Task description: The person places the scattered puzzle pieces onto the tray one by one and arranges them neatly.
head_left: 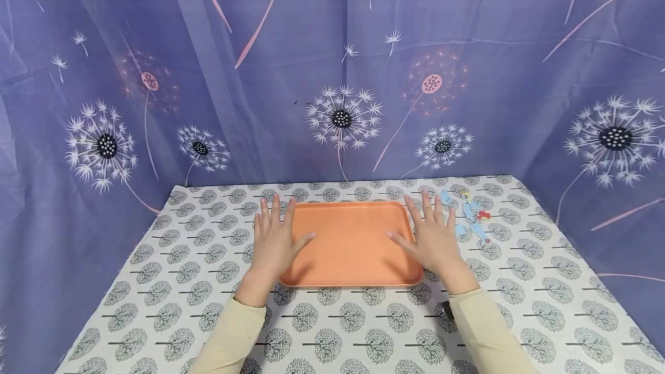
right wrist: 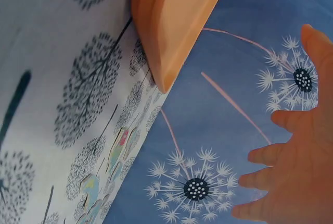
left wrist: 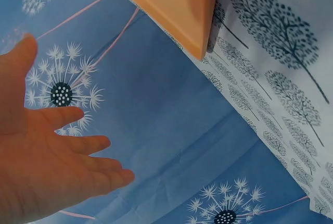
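Note:
An orange rectangular tray (head_left: 349,241) with a raised rim lies on the patterned cloth, and nothing is on it. My left hand (head_left: 273,246) is spread above its left edge, fingers straight and thumb pointing inward. Over the right edge my right hand (head_left: 435,241) is spread the same way. In the left wrist view the left hand (left wrist: 62,151) hangs apart from the tray (left wrist: 182,10), holding nothing. The right wrist view likewise shows the right hand (right wrist: 296,161) off the tray (right wrist: 177,21), with no object in it.
Several flat pale-blue pieces with red and yellow parts (head_left: 471,212) lie on the cloth right of the tray. A small black object (head_left: 448,310) is partly hidden by the right sleeve. The tree-print tablecloth (head_left: 197,270) meets a purple dandelion curtain (head_left: 270,131) behind.

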`<state>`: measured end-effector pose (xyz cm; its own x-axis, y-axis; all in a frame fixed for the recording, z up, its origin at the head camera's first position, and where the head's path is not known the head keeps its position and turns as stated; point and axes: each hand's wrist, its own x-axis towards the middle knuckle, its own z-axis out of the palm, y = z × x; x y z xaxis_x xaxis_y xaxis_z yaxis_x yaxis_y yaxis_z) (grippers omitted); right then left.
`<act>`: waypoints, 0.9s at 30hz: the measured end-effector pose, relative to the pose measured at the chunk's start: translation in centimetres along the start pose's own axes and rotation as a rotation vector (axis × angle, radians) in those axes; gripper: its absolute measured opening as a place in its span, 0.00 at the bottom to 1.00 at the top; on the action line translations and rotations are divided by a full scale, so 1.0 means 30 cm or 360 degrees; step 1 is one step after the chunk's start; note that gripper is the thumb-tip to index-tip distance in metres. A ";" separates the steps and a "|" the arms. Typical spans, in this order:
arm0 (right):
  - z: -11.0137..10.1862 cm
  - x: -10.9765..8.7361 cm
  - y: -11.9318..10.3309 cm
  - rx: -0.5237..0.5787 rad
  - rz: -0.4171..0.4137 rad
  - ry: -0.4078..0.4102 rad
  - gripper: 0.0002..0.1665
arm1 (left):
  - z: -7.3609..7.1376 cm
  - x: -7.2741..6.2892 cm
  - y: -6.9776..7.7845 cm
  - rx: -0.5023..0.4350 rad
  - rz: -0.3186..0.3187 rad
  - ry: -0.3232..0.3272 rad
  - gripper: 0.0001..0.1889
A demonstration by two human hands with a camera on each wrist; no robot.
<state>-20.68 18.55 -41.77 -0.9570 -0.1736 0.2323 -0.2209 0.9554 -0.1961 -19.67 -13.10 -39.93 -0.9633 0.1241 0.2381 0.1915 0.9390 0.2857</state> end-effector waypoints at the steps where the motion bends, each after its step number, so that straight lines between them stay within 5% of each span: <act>1: -0.002 0.000 0.005 0.0011 -0.0001 0.0005 0.54 | 0.000 0.001 -0.002 -0.0010 0.0009 0.0007 0.47; 15: -0.030 0.017 0.079 0.0081 0.0012 0.0031 0.51 | -0.006 0.012 -0.040 -0.0090 0.0069 0.0125 0.42; 27: -0.057 0.036 0.163 0.0197 -0.0047 0.0060 0.43 | 0.006 0.000 -0.082 -0.0179 0.0023 0.0078 0.42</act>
<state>-22.48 23.43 -40.85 -0.9425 -0.1900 0.2750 -0.2727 0.9128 -0.3039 -20.18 -15.35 -40.80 -0.9504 0.1190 0.2874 0.2280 0.8949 0.3836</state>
